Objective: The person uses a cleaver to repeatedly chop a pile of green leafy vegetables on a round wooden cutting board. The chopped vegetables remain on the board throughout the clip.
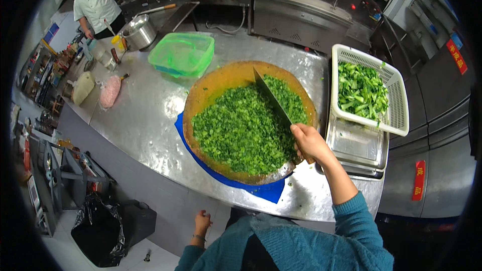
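My right hand (309,141) grips the handle of a broad-bladed cleaver (273,99). Its blade stands on edge in a wide layer of finely chopped greens (241,128), parting a smaller heap on the right from the larger mass. Under the greens is a round wooden chopping board (218,77), with a blue cloth (269,192) showing below its near rim. Away from the board, my left hand (202,221) hangs in front of the table edge, fingers loosely bent, with nothing visible in it.
Right of the board, a white plastic basket (397,94) of cut leafy greens (361,90) rests partly on metal trays (356,145). Behind are a green plastic container (182,54) and a metal pot (140,32). Two filled bags lie left. A person (97,3) stands at far left.
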`<state>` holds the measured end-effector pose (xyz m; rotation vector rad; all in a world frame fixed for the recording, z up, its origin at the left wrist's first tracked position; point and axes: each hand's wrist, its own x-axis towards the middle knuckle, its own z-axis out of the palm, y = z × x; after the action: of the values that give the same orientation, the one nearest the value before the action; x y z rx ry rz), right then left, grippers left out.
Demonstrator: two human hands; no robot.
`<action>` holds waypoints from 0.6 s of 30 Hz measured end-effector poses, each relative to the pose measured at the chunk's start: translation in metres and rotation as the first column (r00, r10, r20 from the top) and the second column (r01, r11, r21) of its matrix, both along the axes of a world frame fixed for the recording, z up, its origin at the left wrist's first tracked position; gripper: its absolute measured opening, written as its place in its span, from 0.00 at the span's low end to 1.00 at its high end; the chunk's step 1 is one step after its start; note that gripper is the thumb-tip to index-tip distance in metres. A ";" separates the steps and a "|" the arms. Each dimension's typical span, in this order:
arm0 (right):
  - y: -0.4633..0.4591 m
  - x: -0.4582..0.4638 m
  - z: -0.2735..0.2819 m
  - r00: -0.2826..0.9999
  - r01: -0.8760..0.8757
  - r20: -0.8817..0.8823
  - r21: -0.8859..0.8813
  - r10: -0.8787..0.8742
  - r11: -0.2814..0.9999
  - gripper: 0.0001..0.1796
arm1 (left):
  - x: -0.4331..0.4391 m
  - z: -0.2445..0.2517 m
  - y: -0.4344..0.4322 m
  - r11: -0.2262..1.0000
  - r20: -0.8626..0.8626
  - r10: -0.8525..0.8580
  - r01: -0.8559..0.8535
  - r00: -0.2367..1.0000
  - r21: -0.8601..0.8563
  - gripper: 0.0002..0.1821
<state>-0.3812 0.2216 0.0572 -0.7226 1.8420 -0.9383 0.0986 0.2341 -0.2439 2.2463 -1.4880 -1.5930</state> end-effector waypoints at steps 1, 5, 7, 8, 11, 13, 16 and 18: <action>0.001 0.000 0.000 0.998 -0.032 -0.061 -0.060 0.028 0.998 0.20 | 0.001 0.000 0.004 1.000 -0.015 0.022 -0.022 1.000 -0.015 0.21; -0.005 -0.001 0.002 0.994 0.107 -0.018 0.038 -0.106 0.994 0.20 | 0.007 0.005 0.015 0.995 -0.044 0.103 -0.102 0.994 0.018 0.21; -0.009 -0.004 0.002 0.997 -0.041 -0.064 0.032 0.043 0.999 0.19 | 0.010 0.008 0.016 0.995 0.005 0.071 -0.072 0.997 0.068 0.22; -0.006 -0.007 0.002 0.999 -0.034 -0.027 -0.068 0.032 0.997 0.19 | 0.011 0.010 0.014 0.997 -0.027 0.065 -0.064 0.998 0.033 0.22; 0.019 -0.015 -0.002 0.932 0.220 0.321 -0.141 -0.165 0.965 0.19 | 0.012 0.014 0.005 0.999 -0.058 0.046 -0.045 0.997 0.018 0.24; 0.056 -0.017 -0.007 0.872 0.344 0.458 -0.320 -0.174 0.883 0.17 | 0.010 0.015 -0.008 1.000 -0.085 0.017 -0.016 0.996 0.015 0.24; 0.116 0.003 -0.027 0.721 0.580 0.592 -0.229 -0.361 0.782 0.22 | 0.004 0.013 -0.038 0.993 -0.048 -0.110 0.111 0.993 0.039 0.22; 0.146 0.031 -0.047 0.600 0.686 0.685 -0.177 -0.413 0.705 0.31 | 0.003 0.011 -0.063 0.970 -0.050 -0.242 0.244 0.969 0.018 0.21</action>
<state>-0.3499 0.3672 0.0101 0.0076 1.2727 -1.8063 0.1014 0.1709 -0.2331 2.0881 -1.8004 -1.7195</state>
